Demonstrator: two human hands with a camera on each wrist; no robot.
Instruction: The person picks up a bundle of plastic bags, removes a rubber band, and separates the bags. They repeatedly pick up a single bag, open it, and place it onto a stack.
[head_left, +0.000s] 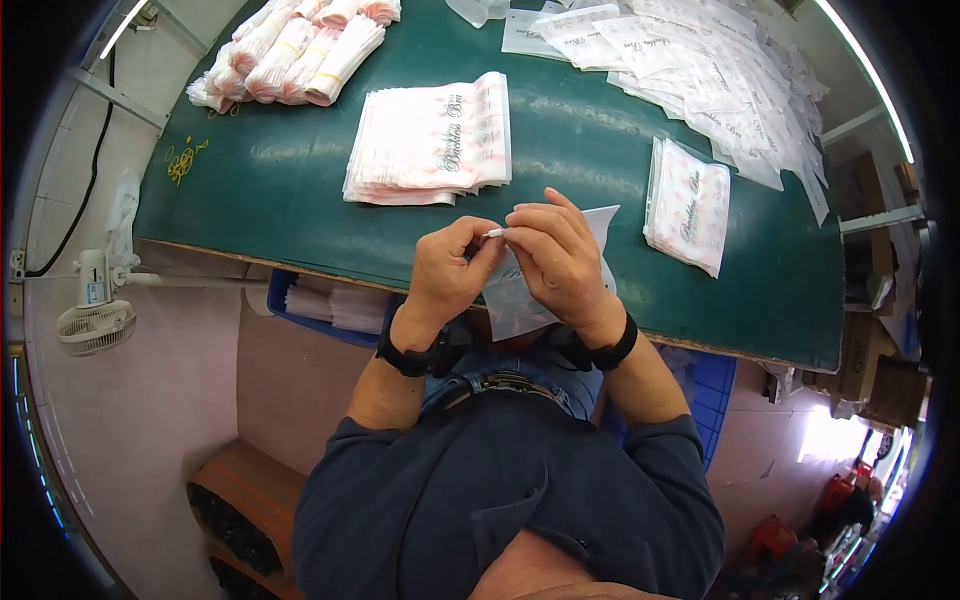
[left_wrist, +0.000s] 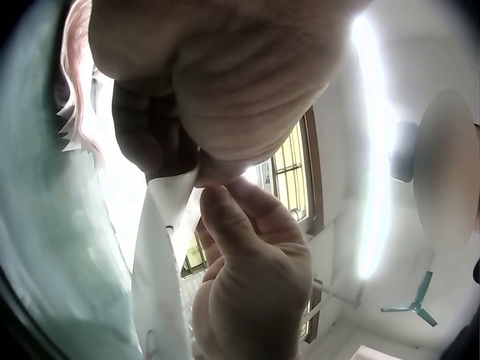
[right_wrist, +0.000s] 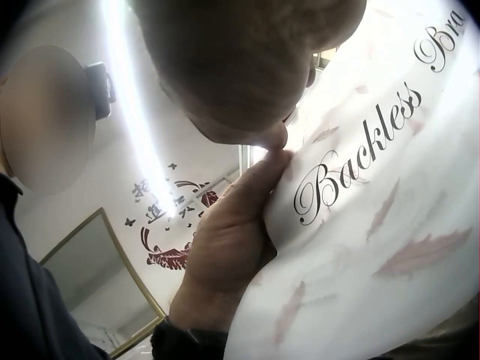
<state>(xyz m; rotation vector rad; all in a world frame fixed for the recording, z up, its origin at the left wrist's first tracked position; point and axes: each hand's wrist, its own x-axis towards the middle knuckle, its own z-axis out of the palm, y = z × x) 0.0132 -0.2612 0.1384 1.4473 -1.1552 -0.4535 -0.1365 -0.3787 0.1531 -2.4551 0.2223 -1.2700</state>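
Both hands meet in front of the body at the table's near edge. Between them hangs a translucent white plastic bag (head_left: 512,305) with pink feather prints and the words "Backless Bra", plain to read on the bag (right_wrist: 360,187) in the right wrist view. Thumb and forefinger of the left hand (head_left: 447,268) pinch a small white edge of it. The right hand (head_left: 562,262) pinches the same edge, fingertips close against the left ones. In the left wrist view the right hand (left_wrist: 255,277) shows beyond the left palm (left_wrist: 240,97), which partly hides the pinched spot.
On the green table (head_left: 270,190) lie a bag stack (head_left: 420,140), a smaller stack (head_left: 690,205) at right and a loose bag heap (head_left: 720,80) behind. Banded bundles (head_left: 300,50) and yellow rubber bands (head_left: 182,162) are at left. A blue bin (head_left: 330,320) stands below; a fan (head_left: 95,325) hangs left.
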